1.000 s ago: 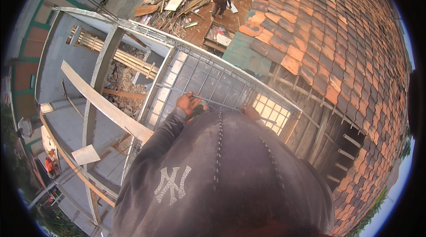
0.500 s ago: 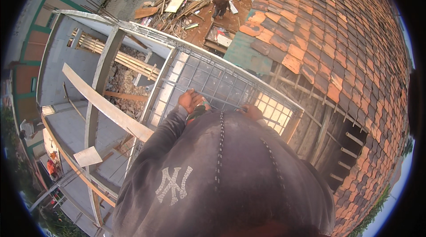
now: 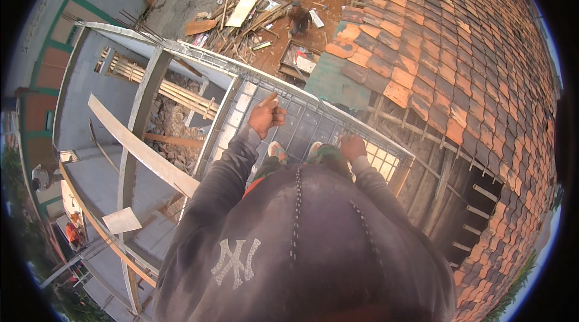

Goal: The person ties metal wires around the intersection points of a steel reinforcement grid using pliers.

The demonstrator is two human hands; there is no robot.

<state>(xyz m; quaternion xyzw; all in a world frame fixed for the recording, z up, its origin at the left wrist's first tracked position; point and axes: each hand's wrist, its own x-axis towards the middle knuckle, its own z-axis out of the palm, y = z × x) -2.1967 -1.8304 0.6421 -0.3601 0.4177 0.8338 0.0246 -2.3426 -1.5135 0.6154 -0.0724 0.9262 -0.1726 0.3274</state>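
Observation:
My left hand point(image 3: 265, 118) is over the left part of a steel bar mesh point(image 3: 292, 114), raised toward its far edge. Its fingers are loosely bent and apart, one reaching forward, and I see nothing held in it. On the right, my right hand point(image 3: 352, 147) is curled closed near the mesh's right part; anything inside its fingers is hidden. Between the hands, my shoes point(image 3: 277, 152) stand on the mesh, which lies over dark sheeting inside a raised rectangular frame. A pale board point(image 3: 234, 115) runs along the left side of the mesh.
An orange tiled roof point(image 3: 446, 62) rises on the right beside a green sheet point(image 3: 338, 77). Left are concrete beams point(image 3: 142, 89), a long plank point(image 3: 139, 144) and open drops with rubble point(image 3: 172, 117). Below, a person point(image 3: 298, 18) is near scrap timber point(image 3: 259, 20); others are farther off.
My left hand has risen forward from the bar it was at, and my right hand has moved slightly right. My shoes have come into view between them.

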